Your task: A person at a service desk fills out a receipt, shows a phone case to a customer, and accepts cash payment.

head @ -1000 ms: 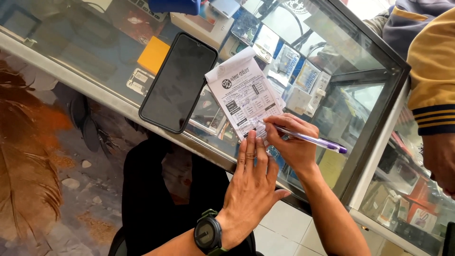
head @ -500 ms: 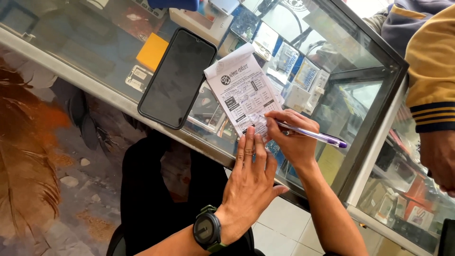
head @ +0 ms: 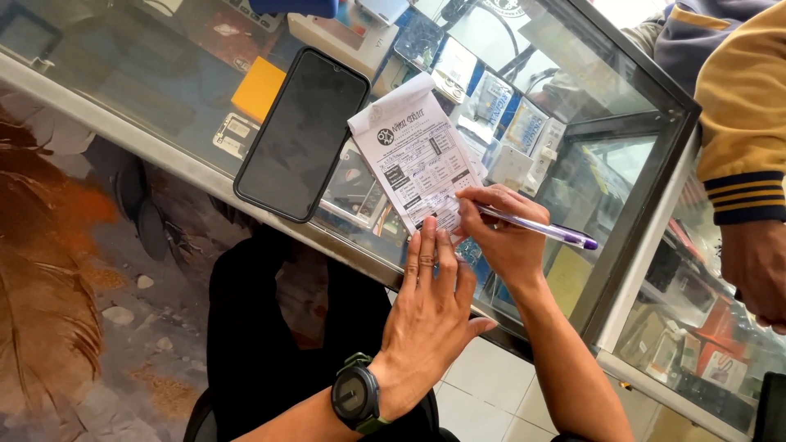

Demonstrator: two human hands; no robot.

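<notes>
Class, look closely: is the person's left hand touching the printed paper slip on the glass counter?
Touching. The head view shows the left hand with fingertips pressed flat on the paper slip's lower edge.

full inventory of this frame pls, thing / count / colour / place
smartphone: 1, black, screen dark, flat on the glass counter, left of the slip
printed slip: 1, white, on the glass
pen: 1, purple
boxed goods: several, mixed colours, inside the case
other person's sleeve: 1, yellow with navy cuff, far right
wristwatch: 1, dark, left wrist
left hand: flat, fingers on the slip's lower edge
right hand: grips the pen, tip on slip
</notes>
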